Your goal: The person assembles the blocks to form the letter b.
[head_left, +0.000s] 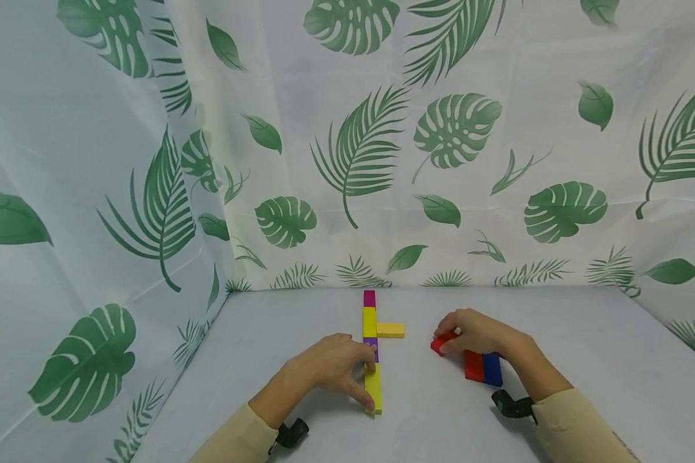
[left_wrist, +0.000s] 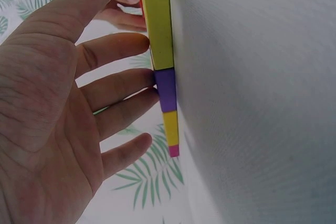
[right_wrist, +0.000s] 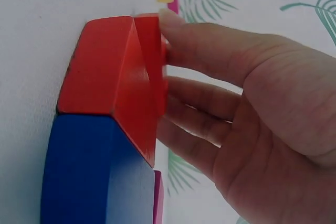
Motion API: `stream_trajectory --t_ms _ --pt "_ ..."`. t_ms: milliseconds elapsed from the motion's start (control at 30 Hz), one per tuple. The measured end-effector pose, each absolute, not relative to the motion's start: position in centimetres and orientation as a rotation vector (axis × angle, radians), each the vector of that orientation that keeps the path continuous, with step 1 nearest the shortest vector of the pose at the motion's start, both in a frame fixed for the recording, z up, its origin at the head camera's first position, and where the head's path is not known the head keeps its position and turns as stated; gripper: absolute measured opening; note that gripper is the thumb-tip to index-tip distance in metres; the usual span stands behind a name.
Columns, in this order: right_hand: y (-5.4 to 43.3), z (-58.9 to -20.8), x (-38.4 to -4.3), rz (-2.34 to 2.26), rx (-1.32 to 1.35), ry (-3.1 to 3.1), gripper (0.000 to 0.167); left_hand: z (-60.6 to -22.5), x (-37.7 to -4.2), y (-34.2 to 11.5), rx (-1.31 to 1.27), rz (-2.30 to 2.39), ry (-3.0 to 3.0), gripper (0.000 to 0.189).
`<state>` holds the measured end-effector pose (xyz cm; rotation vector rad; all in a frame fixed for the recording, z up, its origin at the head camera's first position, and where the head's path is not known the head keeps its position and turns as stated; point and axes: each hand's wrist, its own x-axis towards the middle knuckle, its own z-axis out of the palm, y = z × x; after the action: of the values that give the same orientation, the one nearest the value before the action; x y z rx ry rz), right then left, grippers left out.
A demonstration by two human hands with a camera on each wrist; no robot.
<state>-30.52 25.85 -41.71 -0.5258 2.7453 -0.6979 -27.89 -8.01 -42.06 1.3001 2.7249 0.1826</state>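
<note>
A straight row of blocks runs away from me in the head view: a long yellow-green block nearest, then a purple block, a yellow block and a magenta block. My left hand touches the row with spread fingers, thumb at the near end of the yellow-green block, fingertips by the purple one. On the right, my right hand pinches a small red block between thumb and fingers. Below that hand lie a larger red block and a blue block, side by side.
A pale yellow block sticks out to the right from the row's yellow block. Beside the blue block a magenta piece shows partly in the right wrist view. A leaf-patterned curtain borders the white table behind and at the left.
</note>
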Motion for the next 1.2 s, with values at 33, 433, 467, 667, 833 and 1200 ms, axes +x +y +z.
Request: stream_trajectory --t_ms 33,433,467,667,833,1200 --pt "25.79 -41.75 -30.49 -0.690 -0.516 2.748 0.031 -42.04 -27.89 -8.01 1.302 0.184 2.723 0.060" --pt "25.53 -42.05 -30.31 -0.691 -0.554 2.777 0.035 -42.14 -28.08 -8.00 1.304 0.185 2.718 0.060" --pt "25.51 -42.10 -30.37 -0.694 -0.553 2.779 0.034 -42.12 -28.07 -8.00 1.305 0.185 2.717 0.060" --pt "25.47 -42.38 -30.67 -0.691 -0.569 2.788 0.033 -42.13 -27.99 -8.04 1.315 0.199 2.720 0.060" --pt "25.29 -42.63 -30.57 -0.689 -0.584 2.797 0.032 -42.24 -28.00 -8.08 1.323 0.204 2.726 0.060" --pt "24.81 -42.63 -30.62 -0.734 -0.654 2.856 0.033 -42.31 -28.05 -8.01 1.296 0.208 2.727 0.060"
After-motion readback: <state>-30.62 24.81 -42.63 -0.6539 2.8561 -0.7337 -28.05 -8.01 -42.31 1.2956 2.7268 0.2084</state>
